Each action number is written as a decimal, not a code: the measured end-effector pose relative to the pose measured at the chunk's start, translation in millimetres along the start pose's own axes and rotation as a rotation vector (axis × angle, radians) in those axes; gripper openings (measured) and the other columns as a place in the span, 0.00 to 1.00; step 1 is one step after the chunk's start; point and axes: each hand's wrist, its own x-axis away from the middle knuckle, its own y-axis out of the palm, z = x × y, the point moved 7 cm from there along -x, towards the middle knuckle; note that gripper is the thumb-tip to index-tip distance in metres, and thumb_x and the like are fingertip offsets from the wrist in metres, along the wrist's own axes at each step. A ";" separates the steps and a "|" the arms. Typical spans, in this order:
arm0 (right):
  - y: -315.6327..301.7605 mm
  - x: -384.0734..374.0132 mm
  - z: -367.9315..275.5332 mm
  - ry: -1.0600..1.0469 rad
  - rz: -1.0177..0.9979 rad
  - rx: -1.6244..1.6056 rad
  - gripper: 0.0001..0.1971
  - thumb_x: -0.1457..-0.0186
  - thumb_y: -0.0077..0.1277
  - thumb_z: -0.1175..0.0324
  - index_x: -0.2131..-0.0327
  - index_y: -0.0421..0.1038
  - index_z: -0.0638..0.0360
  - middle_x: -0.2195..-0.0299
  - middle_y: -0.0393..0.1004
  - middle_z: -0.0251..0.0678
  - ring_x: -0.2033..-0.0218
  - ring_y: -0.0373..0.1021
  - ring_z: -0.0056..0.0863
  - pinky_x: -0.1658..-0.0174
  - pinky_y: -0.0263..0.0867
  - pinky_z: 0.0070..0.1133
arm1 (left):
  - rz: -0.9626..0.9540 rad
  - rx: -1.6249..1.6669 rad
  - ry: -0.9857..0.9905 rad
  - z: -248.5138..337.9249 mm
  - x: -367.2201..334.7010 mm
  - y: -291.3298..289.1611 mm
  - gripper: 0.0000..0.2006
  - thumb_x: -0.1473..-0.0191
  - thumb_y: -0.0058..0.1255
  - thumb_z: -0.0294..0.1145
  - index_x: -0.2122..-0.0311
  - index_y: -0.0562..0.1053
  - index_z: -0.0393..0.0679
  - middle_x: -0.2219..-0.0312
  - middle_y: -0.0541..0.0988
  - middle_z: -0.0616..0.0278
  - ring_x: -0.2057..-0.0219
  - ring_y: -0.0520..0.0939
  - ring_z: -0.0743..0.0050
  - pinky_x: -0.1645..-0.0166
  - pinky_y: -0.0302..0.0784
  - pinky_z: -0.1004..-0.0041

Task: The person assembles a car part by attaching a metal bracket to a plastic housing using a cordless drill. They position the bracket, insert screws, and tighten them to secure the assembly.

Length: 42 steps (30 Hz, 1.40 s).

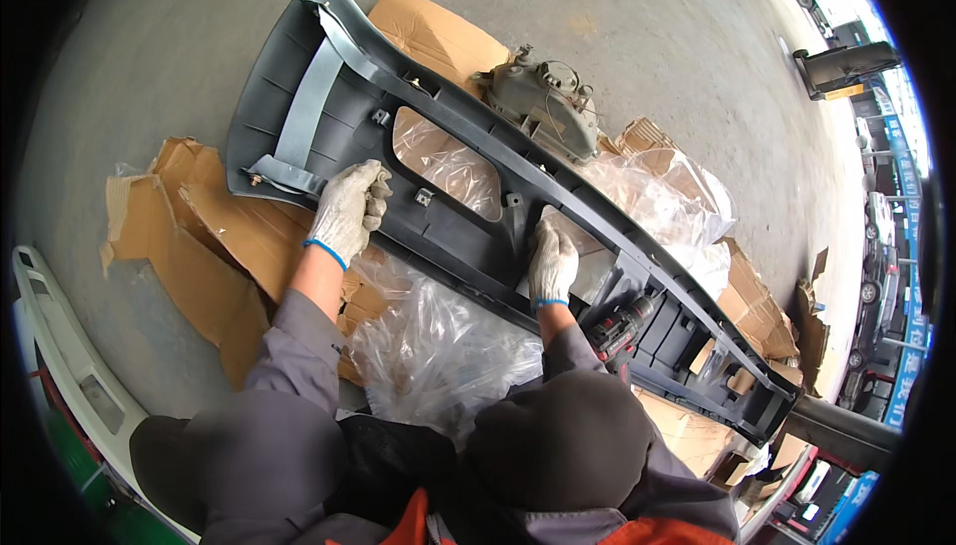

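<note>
A long dark grey vehicle bumper [448,142] lies with its ribbed inner side up, slanting from upper left to lower right. My left hand [351,209], in a whitish knit glove with a blue cuff, is over its near edge beside a grey metal bracket [311,102]. Its fingers are curled closed; whatever they hold is hidden. At the edge of the bumper's middle opening, my right hand [554,261], gloved alike, has its fingers pressed together, and their tips are hard to make out. A black and red cordless drill [622,326] rests on the bumper to its right.
Flattened cardboard [224,236] and crumpled clear plastic film [438,336] lie under and around the bumper. Beyond its far edge sits a used headlight unit [543,102]. A white bumper [85,376] is at the far left, and a grey post [846,431] at the right end.
</note>
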 end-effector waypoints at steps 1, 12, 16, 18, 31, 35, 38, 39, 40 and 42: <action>-4.0 3.9 10.5 0.101 -0.009 -0.099 0.19 0.38 0.54 0.56 0.66 0.80 0.66 0.74 0.79 0.47 0.72 0.74 0.31 0.61 0.69 0.30 | -0.011 0.008 0.000 -0.6 -1.0 -0.2 0.12 0.34 0.53 0.41 0.63 0.75 0.44 0.77 0.73 0.70 0.84 0.66 0.88 0.83 0.53 0.84; 68.3 23.3 -94.5 -0.097 -0.556 -0.092 0.13 0.40 0.50 0.66 0.73 0.76 0.66 0.80 0.74 0.36 0.77 0.70 0.21 0.71 0.66 0.24 | -0.145 0.099 -0.034 -0.3 0.3 1.3 0.11 0.32 0.50 0.40 0.62 0.75 0.43 0.77 0.74 0.68 0.82 0.70 0.83 0.81 0.59 0.83; 86.5 32.9 -87.6 0.240 -0.861 -0.456 0.11 0.41 0.48 0.67 0.67 0.77 0.64 0.76 0.75 0.32 0.77 0.66 0.19 0.71 0.64 0.19 | -0.170 0.100 -0.022 2.6 4.2 -4.5 0.12 0.32 0.50 0.40 0.61 0.75 0.43 0.77 0.75 0.68 0.81 0.71 0.82 0.79 0.63 0.83; 91.3 29.7 -75.9 0.354 -0.851 -0.346 0.12 0.40 0.48 0.65 0.66 0.77 0.64 0.76 0.74 0.33 0.76 0.67 0.20 0.71 0.64 0.20 | -0.208 0.114 -0.030 -2.1 0.3 -6.1 0.12 0.31 0.50 0.40 0.61 0.76 0.43 0.76 0.75 0.68 0.81 0.72 0.82 0.79 0.65 0.82; 142.1 40.3 -86.9 0.404 -0.678 -0.179 0.21 0.41 0.61 0.58 0.59 0.79 0.71 0.73 0.76 0.33 0.73 0.69 0.23 0.69 0.65 0.22 | -0.221 0.138 -0.054 0.2 2.4 -10.5 0.14 0.30 0.47 0.44 0.59 0.76 0.45 0.68 0.83 0.62 0.68 0.85 0.66 0.66 0.83 0.70; 144.0 41.5 -83.1 0.464 -0.631 -0.151 0.18 0.42 0.62 0.59 0.61 0.78 0.69 0.74 0.75 0.32 0.74 0.67 0.22 0.70 0.63 0.22 | -0.286 0.220 -0.097 -2.3 1.9 -4.4 0.16 0.29 0.43 0.44 0.59 0.76 0.43 0.65 0.84 0.59 0.62 0.87 0.62 0.62 0.85 0.66; 146.3 35.6 -76.7 0.389 -0.559 -0.145 0.17 0.43 0.62 0.60 0.62 0.78 0.68 0.75 0.75 0.32 0.74 0.67 0.22 0.69 0.64 0.25 | -0.304 0.269 -0.117 -1.8 0.7 3.1 0.16 0.28 0.41 0.43 0.59 0.76 0.42 0.64 0.85 0.57 0.61 0.88 0.59 0.61 0.86 0.65; 148.2 36.5 -77.3 0.356 -0.542 -0.149 0.17 0.43 0.62 0.60 0.62 0.78 0.68 0.75 0.75 0.33 0.74 0.67 0.23 0.69 0.65 0.25 | -0.298 0.284 -0.119 -2.3 0.7 1.0 0.16 0.28 0.41 0.43 0.59 0.76 0.42 0.63 0.85 0.57 0.61 0.88 0.59 0.61 0.86 0.64; 148.4 37.4 -76.1 0.357 -0.550 -0.152 0.16 0.43 0.62 0.60 0.63 0.78 0.67 0.75 0.75 0.32 0.74 0.67 0.23 0.69 0.65 0.26 | -0.291 0.286 -0.117 -2.7 -0.1 -0.4 0.16 0.28 0.41 0.43 0.59 0.76 0.42 0.64 0.85 0.57 0.61 0.88 0.58 0.62 0.86 0.64; 144.7 37.1 -77.0 0.355 -0.569 -0.156 0.16 0.43 0.62 0.60 0.65 0.78 0.67 0.76 0.74 0.32 0.74 0.67 0.24 0.68 0.66 0.27 | -0.278 0.294 -0.110 -1.9 -2.4 -2.5 0.17 0.28 0.41 0.43 0.60 0.76 0.41 0.65 0.85 0.57 0.63 0.88 0.58 0.62 0.86 0.64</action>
